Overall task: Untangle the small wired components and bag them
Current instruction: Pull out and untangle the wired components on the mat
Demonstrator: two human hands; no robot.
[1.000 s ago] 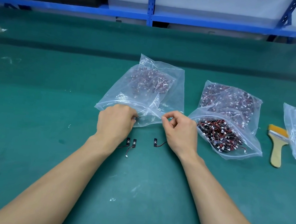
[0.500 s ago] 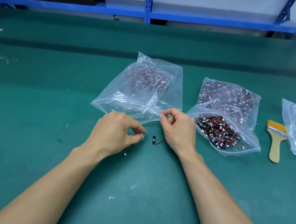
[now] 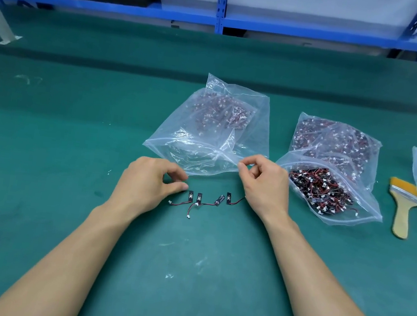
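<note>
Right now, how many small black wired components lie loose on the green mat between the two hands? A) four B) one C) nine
A: four small black wired components lie in a row on the green mat, between the left hand and the right hand, which pinches the mouth of the middle clear plastic bag.

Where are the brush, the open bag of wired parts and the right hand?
brush (image 3: 403, 210): head view, on the wooden handle.
open bag of wired parts (image 3: 368, 210): head view, on bare plastic near its corner.
right hand (image 3: 264, 186): head view, on its back; it pinches the middle bag (image 3: 171, 150).
</note>
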